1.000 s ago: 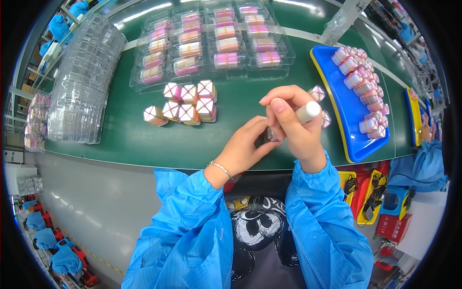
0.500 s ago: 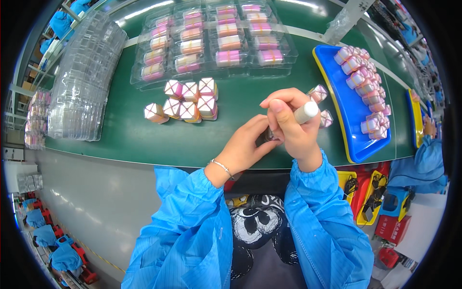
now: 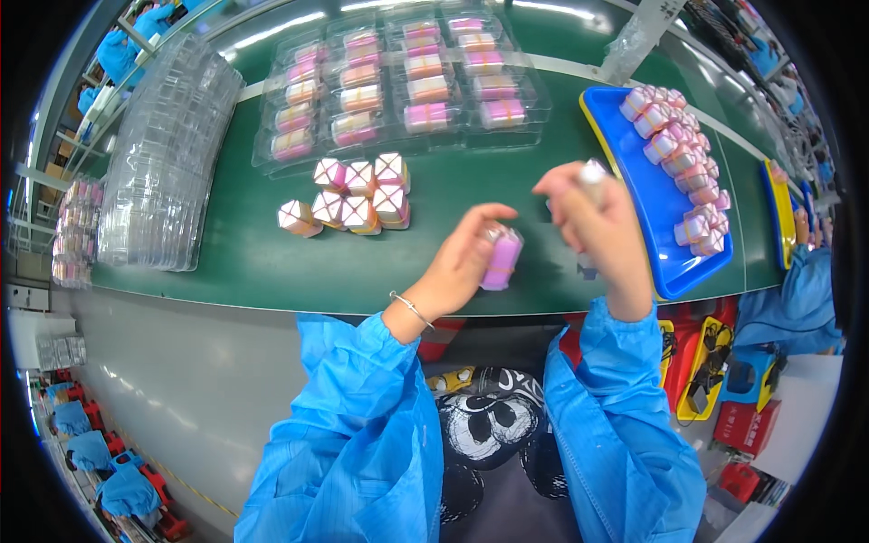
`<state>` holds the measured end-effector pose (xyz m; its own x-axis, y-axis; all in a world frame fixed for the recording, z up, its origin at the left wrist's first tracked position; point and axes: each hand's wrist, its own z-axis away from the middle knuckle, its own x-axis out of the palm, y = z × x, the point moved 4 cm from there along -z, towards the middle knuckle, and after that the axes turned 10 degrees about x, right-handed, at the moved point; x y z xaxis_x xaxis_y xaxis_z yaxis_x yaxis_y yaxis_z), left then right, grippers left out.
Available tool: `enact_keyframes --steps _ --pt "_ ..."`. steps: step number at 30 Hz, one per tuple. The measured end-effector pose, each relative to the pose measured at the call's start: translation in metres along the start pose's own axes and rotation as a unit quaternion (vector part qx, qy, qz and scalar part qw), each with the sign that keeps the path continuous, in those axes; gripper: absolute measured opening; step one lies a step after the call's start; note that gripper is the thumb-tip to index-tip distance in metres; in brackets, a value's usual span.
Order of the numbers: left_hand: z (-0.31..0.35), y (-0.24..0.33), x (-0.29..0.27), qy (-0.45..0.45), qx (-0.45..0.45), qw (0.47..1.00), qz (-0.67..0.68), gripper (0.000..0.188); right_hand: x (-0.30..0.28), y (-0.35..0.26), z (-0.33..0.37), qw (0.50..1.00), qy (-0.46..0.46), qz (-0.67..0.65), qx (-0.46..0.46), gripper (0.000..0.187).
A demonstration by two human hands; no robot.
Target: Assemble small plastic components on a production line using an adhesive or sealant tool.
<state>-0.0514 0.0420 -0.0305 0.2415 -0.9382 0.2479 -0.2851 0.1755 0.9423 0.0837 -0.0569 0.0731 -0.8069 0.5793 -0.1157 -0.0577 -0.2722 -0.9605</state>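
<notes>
My left hand (image 3: 457, 267), fingers curled, holds a pink wrapped block (image 3: 501, 260) with a white end, tilted just over the table's near edge. To its right, my right hand (image 3: 599, 226) is closed around a short, pale, stick-like tool (image 3: 593, 179); motion blurs the hand, so the tool's kind is unclear. Left of my hands, a group of similar blocks (image 3: 358, 214) stands on the green table, their white ends marked with crossing dark lines. One block (image 3: 299, 218) sits at the group's left end.
Clear plastic trays (image 3: 433, 134) filled with pink and orange blocks lie at the back. A tall stack of clear trays (image 3: 167, 163) stands at left. At right, a blue bin (image 3: 674, 281) with a yellow edge holds many blocks. The green table's (image 3: 380, 285) front edge runs before me.
My hands have come apart. The right hand has moved right with the tool, away from the block. The left hand still holds the block, which now shows its pink side.
</notes>
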Motion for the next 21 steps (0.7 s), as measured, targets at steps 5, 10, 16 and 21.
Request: enact_keyframes --steps 5,10,16,21 --pt "-0.007 0.010 -0.009 0.066 -0.059 0.996 -0.004 0.115 0.030 0.017 -0.008 0.985 -0.076 0.150 0.049 0.029" --pt "-0.004 0.008 -0.009 0.082 -0.066 0.994 0.019 0.096 0.031 0.020 -0.009 0.980 -0.111 0.149 0.069 0.025" --pt "0.044 0.062 -0.017 0.205 0.208 0.861 -0.416 0.042 0.000 0.023 0.008 0.996 -0.071 0.033 0.045 0.034" --pt "0.086 0.098 -0.094 0.377 0.193 0.572 -0.703 0.041 -0.015 0.031 0.004 0.991 -0.033 0.110 -0.069 0.039"
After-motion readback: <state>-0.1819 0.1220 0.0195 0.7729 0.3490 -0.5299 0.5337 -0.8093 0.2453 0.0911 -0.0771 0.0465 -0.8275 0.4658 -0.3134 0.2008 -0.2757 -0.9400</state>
